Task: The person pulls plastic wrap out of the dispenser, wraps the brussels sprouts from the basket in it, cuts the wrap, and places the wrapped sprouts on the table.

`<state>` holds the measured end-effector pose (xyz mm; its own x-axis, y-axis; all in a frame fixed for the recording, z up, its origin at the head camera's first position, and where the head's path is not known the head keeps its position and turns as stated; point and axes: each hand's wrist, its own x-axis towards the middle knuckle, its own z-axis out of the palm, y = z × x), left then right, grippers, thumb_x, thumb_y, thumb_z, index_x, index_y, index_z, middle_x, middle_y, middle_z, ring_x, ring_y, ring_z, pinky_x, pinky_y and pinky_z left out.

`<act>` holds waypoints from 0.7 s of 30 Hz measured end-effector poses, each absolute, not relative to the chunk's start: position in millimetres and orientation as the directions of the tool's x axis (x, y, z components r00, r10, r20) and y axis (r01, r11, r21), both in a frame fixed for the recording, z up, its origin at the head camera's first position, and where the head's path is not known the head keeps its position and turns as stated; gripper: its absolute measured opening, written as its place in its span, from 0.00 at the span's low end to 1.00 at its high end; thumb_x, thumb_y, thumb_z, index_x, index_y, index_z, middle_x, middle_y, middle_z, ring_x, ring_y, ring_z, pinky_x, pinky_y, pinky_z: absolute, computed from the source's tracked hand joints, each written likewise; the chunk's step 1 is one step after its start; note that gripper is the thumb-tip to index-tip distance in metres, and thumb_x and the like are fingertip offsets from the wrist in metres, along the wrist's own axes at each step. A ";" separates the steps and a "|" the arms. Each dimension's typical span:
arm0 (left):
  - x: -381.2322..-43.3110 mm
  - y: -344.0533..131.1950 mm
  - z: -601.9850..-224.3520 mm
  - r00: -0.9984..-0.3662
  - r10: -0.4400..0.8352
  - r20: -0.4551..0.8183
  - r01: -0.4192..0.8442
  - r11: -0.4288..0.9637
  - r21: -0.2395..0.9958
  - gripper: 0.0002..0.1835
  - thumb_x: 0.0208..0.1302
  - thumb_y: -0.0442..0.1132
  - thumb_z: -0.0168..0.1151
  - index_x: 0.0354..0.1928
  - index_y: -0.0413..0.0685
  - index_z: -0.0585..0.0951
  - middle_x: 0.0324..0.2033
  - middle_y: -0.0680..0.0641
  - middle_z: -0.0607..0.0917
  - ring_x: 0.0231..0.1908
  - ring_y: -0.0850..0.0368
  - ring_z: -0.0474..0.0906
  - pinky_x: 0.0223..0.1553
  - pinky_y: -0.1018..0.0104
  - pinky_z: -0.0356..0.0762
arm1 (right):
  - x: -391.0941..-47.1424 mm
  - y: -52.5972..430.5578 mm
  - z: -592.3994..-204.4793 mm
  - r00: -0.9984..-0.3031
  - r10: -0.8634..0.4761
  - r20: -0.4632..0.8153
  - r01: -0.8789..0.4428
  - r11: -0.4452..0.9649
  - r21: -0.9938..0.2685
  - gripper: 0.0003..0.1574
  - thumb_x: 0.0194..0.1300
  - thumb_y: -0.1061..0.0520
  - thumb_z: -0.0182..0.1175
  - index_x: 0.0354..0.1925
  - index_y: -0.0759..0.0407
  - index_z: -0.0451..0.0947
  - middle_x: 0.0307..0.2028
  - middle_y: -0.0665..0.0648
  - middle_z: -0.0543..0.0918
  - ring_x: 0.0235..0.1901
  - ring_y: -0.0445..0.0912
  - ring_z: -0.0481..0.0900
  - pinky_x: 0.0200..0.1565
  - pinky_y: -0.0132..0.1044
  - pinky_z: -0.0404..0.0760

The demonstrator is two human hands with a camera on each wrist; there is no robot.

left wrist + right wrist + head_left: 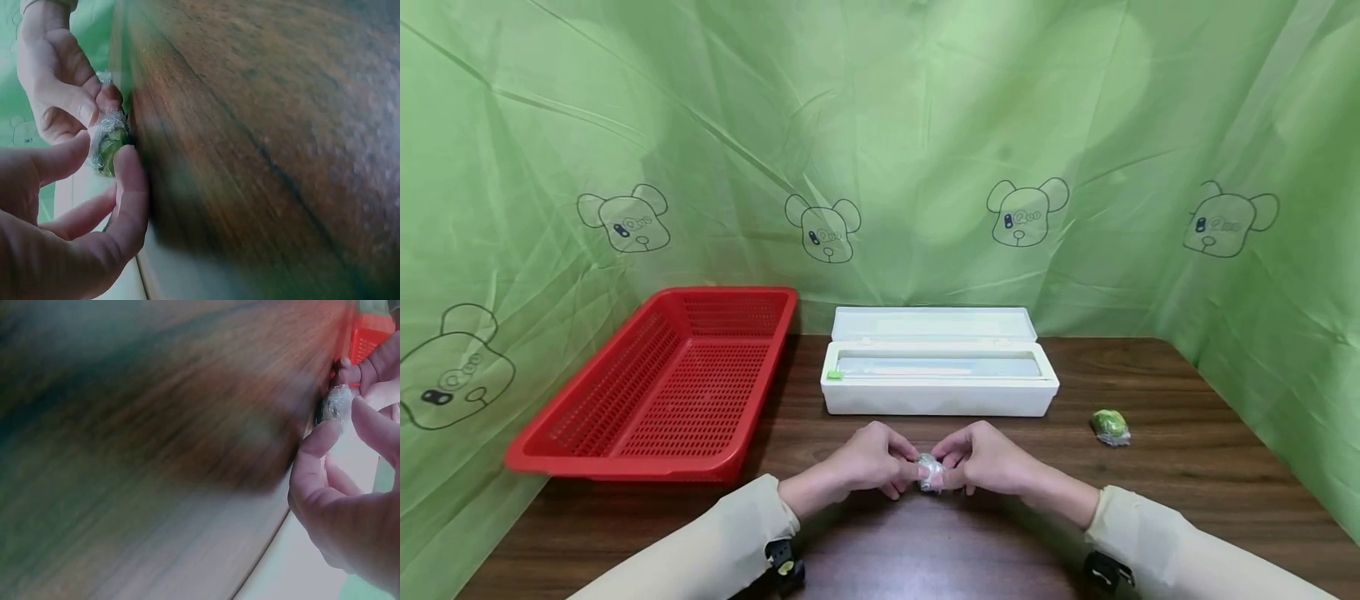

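Between both hands, low over the table, is a small green lump in crinkled cling film [931, 473]; the kind of green thing inside cannot be told. From the left side, my left hand [876, 460] pinches it with thumb and fingertips. My right hand [988, 461] pinches the opposite side. In the left wrist view, green [112, 149] shows through the film near the left fingertips. Mostly bunched clear film [338, 403] faces the right wrist camera. A second film-wrapped green lump [1109, 427] lies on the table to the right, apart from the hands.
Behind the hands stands a white cling film dispenser box [938, 398], its lid [934, 323] raised and a small green slider [835, 375] at its left. A red plastic basket [733, 442] sits on the left of the wooden table [1187, 500]. Green curtains [917, 108] enclose the back and sides.
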<state>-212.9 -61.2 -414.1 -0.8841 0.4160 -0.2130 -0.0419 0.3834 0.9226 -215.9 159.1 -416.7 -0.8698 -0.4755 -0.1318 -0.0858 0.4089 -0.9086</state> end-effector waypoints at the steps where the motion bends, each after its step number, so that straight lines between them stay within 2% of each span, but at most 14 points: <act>1: -212.4 -61.7 -413.9 -0.879 0.423 -0.221 -0.047 0.385 0.922 0.09 0.64 0.32 0.75 0.41 0.33 0.87 0.27 0.41 0.88 0.23 0.53 0.84 0.26 0.60 0.87 | -215.5 159.0 -416.9 -0.867 -0.477 -0.142 -0.081 0.416 -0.906 0.21 0.55 0.62 0.77 0.47 0.69 0.86 0.29 0.55 0.86 0.26 0.44 0.80 0.26 0.36 0.80; 7: -208.8 -63.4 -412.4 -0.872 0.438 -0.220 -0.074 0.326 0.943 0.09 0.64 0.28 0.74 0.43 0.33 0.85 0.28 0.41 0.87 0.24 0.48 0.86 0.27 0.57 0.87 | -212.7 160.6 -416.1 -0.865 -0.478 -0.153 -0.041 0.371 -0.928 0.21 0.58 0.63 0.75 0.49 0.71 0.85 0.32 0.58 0.89 0.26 0.47 0.83 0.27 0.36 0.81; 13: -203.7 -63.5 -412.8 -0.882 0.428 -0.197 -0.107 0.224 0.969 0.16 0.58 0.20 0.73 0.48 0.33 0.82 0.32 0.40 0.83 0.28 0.40 0.89 0.29 0.54 0.88 | -210.5 163.0 -412.1 -0.862 -0.488 -0.140 -0.010 0.292 -0.956 0.18 0.66 0.62 0.71 0.50 0.73 0.84 0.33 0.62 0.89 0.30 0.51 0.86 0.31 0.41 0.86; 17: -201.9 -64.3 -414.2 -0.886 0.422 -0.192 -0.140 0.151 0.979 0.19 0.56 0.16 0.72 0.50 0.31 0.81 0.36 0.38 0.82 0.30 0.40 0.89 0.32 0.53 0.89 | -209.5 163.3 -412.3 -0.870 -0.470 -0.146 0.009 0.281 -0.960 0.17 0.69 0.61 0.70 0.50 0.72 0.85 0.33 0.62 0.89 0.32 0.51 0.87 0.32 0.42 0.86; 21: -202.3 -65.5 -415.9 -0.879 0.424 -0.219 -0.196 0.097 0.976 0.20 0.59 0.20 0.72 0.54 0.28 0.81 0.38 0.36 0.84 0.34 0.41 0.89 0.35 0.53 0.89 | -208.3 163.0 -413.6 -0.886 -0.438 -0.156 0.035 0.272 -0.962 0.15 0.68 0.61 0.71 0.49 0.72 0.85 0.34 0.63 0.90 0.31 0.50 0.86 0.32 0.40 0.86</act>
